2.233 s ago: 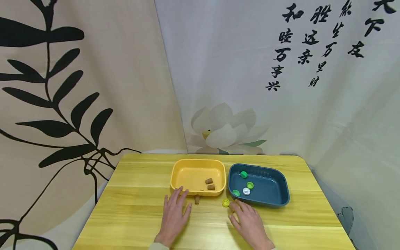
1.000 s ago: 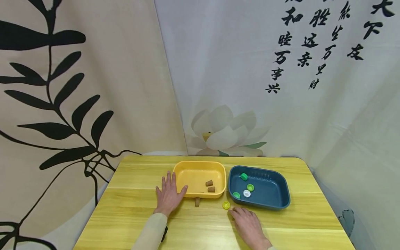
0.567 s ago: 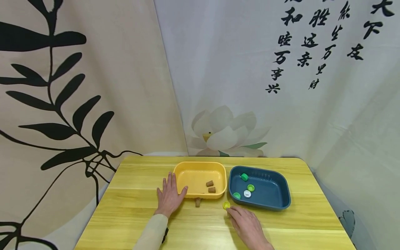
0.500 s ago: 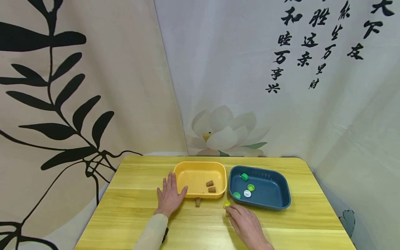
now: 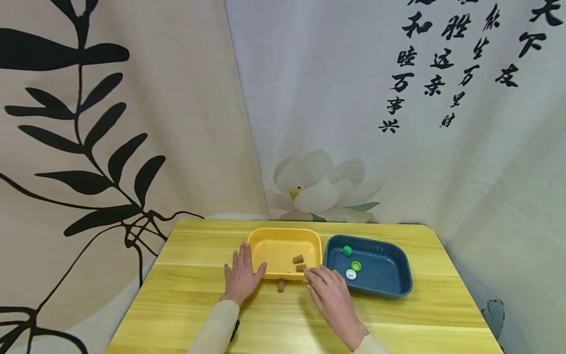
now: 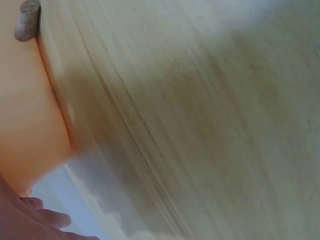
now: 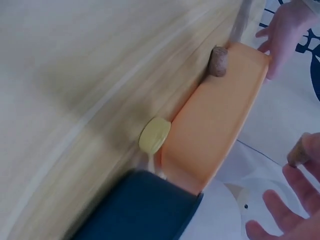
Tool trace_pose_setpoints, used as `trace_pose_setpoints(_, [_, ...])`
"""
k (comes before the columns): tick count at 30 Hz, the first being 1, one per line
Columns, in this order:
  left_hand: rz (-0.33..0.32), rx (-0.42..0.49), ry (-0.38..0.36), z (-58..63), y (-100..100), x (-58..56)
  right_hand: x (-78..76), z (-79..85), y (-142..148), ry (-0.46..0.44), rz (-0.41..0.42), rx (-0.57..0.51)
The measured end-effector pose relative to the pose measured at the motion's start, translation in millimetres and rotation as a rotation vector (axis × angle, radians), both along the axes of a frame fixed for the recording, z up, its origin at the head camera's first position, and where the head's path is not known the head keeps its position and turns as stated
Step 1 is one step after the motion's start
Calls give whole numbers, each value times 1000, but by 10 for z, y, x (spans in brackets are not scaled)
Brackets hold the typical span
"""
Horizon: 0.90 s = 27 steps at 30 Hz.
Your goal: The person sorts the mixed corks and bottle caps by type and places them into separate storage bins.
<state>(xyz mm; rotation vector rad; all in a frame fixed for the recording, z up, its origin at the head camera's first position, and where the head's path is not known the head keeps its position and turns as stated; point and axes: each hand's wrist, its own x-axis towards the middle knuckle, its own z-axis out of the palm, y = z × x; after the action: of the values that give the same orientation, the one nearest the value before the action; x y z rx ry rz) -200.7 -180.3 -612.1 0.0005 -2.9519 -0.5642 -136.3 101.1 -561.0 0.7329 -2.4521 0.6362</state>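
Note:
My right hand (image 5: 330, 300) pinches a brown cork (image 7: 298, 152) between thumb and finger, raised near the front right corner of the yellow tray (image 5: 283, 273). My left hand (image 5: 240, 278) lies with fingers spread over that tray's left side, its fingertips at the rim. Inside the tray are two corks, one (image 5: 298, 258) behind the other (image 5: 300, 268). A further cork (image 5: 281, 285) stands on the table against the tray's front wall. In the right wrist view a yellow bottle cap (image 7: 155, 135) sits by the tray's corner; my right hand hides it in the head view.
A dark blue tray (image 5: 389, 275) stands to the right of the yellow one. It holds a green cap (image 5: 347, 250), a light green cap (image 5: 355, 266) and a white cap (image 5: 351, 274). Behind the wooden table (image 5: 177, 305) hangs a printed curtain (image 5: 199, 123).
My left hand moved from in front of the yellow tray to its left side. My right hand picked up a cork beside the yellow cap and lifted it forward and left.

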Motion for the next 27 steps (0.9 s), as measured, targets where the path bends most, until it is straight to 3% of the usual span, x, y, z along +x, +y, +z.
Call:
trace_pose_setpoints(14, [8, 34, 16, -34, 9, -3, -504, -132, -557, 21, -24, 23])
trace_pose_setpoints(27, [17, 21, 11, -27, 14, -2, -742, -276, -752, -120, -139, 80])
